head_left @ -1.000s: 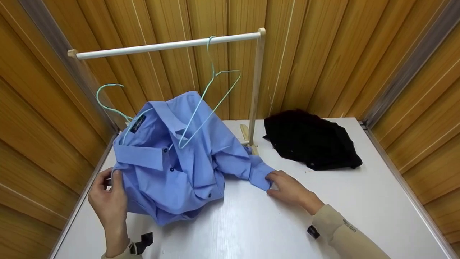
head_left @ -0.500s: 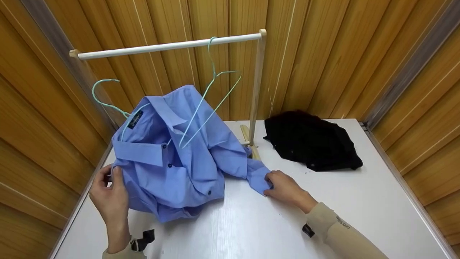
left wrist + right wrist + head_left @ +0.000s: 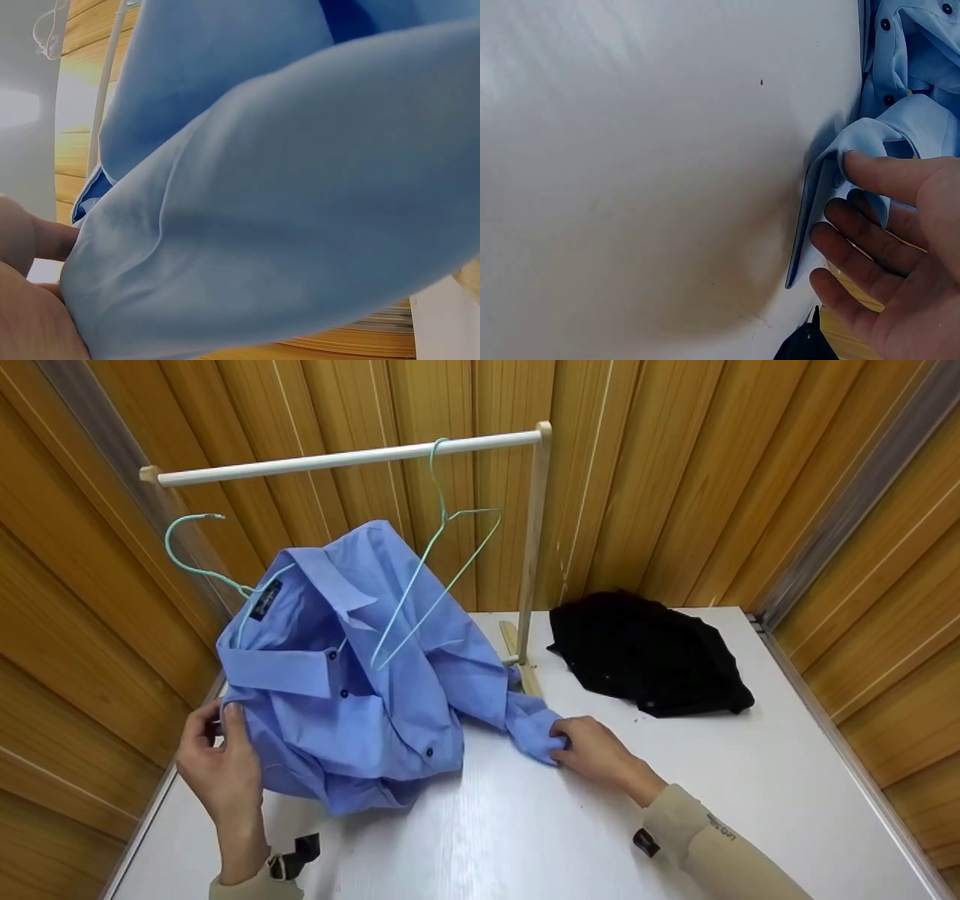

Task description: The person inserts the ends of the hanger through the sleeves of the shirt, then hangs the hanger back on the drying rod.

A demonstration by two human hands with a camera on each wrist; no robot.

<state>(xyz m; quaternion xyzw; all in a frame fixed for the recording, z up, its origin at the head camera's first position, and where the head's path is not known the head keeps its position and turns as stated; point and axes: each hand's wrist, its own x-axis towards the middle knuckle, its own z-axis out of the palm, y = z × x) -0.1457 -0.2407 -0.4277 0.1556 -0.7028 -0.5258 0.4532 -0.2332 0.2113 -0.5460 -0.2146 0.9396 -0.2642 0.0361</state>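
- The left hand (image 3: 225,776) pinched the blue shirt (image 3: 409,712) near its collar.
- The right hand (image 3: 596,750) held the sleeve cuff (image 3: 534,727).
- The shirt was over the counter (image 3: 675,817), in front of the rack (image 3: 337,460).

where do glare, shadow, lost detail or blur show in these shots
Head view: pale sheen on the white table, and the black cloth so dark that most folds vanish; left wrist view: bright glare at the left edge, the blue shirt looking soft; right wrist view: a brownish shadow across the table beside the right hand.
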